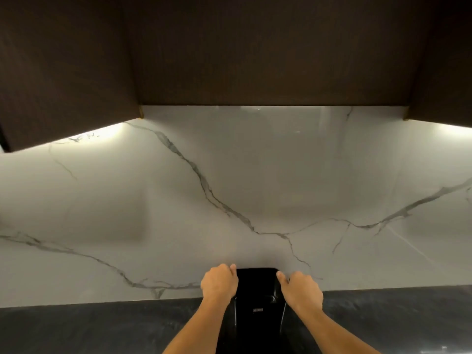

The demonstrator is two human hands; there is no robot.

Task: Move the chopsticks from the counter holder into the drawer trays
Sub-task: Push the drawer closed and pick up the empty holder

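A tall black holder stands on the dark counter against the marble wall, low in the middle of the head view. My left hand grips its upper left side, fingers curled over the rim. On the upper right side my right hand grips the holder, its thumb on the rim. No chopsticks show; the inside of the holder is too dark to make out. No drawer or tray is in view.
A white marble backsplash with grey veins fills the middle. Dark brown upper cabinets hang overhead, jutting forward at left and right with lit strips beneath. The counter runs left and right of the holder.
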